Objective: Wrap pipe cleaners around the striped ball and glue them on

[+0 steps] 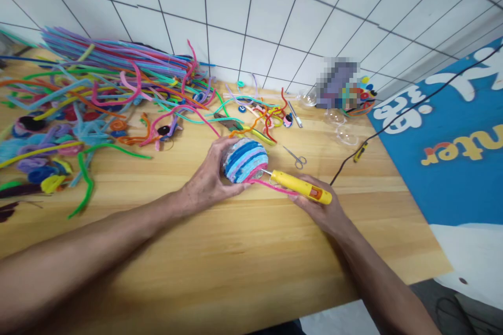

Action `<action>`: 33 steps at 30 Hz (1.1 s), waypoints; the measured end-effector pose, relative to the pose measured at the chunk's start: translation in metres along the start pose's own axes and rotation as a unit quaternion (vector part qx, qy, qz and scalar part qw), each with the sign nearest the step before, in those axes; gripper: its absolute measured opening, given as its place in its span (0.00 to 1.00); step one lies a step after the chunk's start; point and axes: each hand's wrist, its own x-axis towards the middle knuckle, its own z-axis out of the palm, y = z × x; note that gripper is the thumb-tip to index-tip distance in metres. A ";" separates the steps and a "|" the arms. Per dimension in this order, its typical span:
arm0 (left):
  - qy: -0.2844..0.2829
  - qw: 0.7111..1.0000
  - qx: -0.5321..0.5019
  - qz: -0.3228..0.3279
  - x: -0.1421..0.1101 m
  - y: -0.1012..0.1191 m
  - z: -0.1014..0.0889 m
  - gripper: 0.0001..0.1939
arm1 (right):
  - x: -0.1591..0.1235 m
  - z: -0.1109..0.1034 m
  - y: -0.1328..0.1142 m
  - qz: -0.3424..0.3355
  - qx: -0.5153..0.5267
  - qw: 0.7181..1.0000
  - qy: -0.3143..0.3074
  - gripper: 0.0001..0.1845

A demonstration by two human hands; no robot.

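While your half-curled left hand cups the striped ball, your right hand grips a yellow glue gun, pink strand between them.

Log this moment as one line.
left hand: holds striped ball | right hand: holds yellow glue gun, tip at ball, contact unclear | pink pipe cleaner: ball to right hand | scissors: on table

On the counter, pipe cleaners lie heaped left to upper left, pliers near centre behind the ball in the left hand, and scissors right of centre behind the glue gun in the right hand, the wall spanning the top.
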 end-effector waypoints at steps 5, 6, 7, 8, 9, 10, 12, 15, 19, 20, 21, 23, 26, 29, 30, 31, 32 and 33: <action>0.001 1.000 -0.003 0.002 0.001 0.000 0.001 0.53 | 0.001 0.000 -0.001 0.003 0.000 1.000 -0.007 0.21; 0.002 1.000 -0.005 0.001 0.001 -0.001 0.001 0.53 | 0.001 0.000 -0.002 -0.002 0.000 1.000 -0.015 0.21; 0.002 1.000 -0.008 0.002 0.001 -0.001 0.002 0.53 | 0.001 0.001 -0.003 -0.009 0.001 1.000 -0.022 0.20; 0.005 1.000 -0.010 0.004 0.002 -0.001 0.002 0.53 | 0.001 0.002 -0.004 -0.015 0.002 0.999 -0.030 0.19; 0.008 1.000 -0.012 0.007 0.002 -0.002 0.002 0.52 | 0.001 0.002 -0.005 -0.020 0.003 0.999 -0.035 0.18; 0.010 1.000 -0.013 0.010 0.002 -0.002 0.002 0.52 | 0.002 0.003 -0.006 -0.025 0.004 0.999 -0.040 0.17; 0.010 1.000 -0.013 0.013 0.003 -0.003 0.003 0.52 | 0.001 0.005 -0.005 -0.038 0.007 0.998 -0.049 0.14; 0.007 1.000 -0.013 0.007 0.003 -0.004 0.003 0.53 | 0.000 0.006 -0.001 -0.072 0.006 0.995 -0.073 0.15; 0.004 1.000 -0.010 0.018 0.004 -0.002 0.002 0.53 | -0.001 0.004 0.003 -0.074 -0.006 0.996 -0.051 0.15; 0.000 1.000 -0.006 0.025 0.004 -0.001 0.002 0.53 | -0.002 0.003 0.003 -0.069 -0.008 0.997 -0.042 0.14; -0.001 1.000 -0.002 0.029 0.004 -0.001 0.002 0.53 | -0.001 0.003 0.003 -0.067 -0.008 0.997 -0.036 0.14; 0.002 0.999 0.002 0.032 0.004 -0.001 0.002 0.53 | -0.001 0.003 0.001 -0.073 -0.006 0.996 -0.042 0.13; 0.010 1.000 -0.005 0.022 0.003 -0.001 0.003 0.51 | 0.000 0.004 -0.001 -0.089 -0.008 0.994 -0.058 0.13; 0.006 1.000 -0.004 0.030 0.004 -0.001 0.003 0.52 | -0.001 0.004 0.000 -0.089 -0.013 0.995 -0.046 0.13; 0.005 0.999 -0.002 0.035 0.004 -0.001 0.003 0.52 | -0.001 0.003 0.000 -0.087 -0.014 0.995 -0.042 0.12; 0.006 0.999 -0.001 0.038 0.004 -0.001 0.003 0.52 | -0.001 0.003 0.001 -0.086 -0.016 0.995 -0.042 0.12; 0.005 0.999 0.000 0.039 0.004 -0.001 0.003 0.52 | -0.002 0.003 0.001 -0.086 -0.018 0.995 -0.044 0.12; 0.005 0.999 0.000 0.038 0.005 -0.002 0.004 0.52 | -0.002 0.004 0.002 -0.089 -0.019 0.995 -0.049 0.13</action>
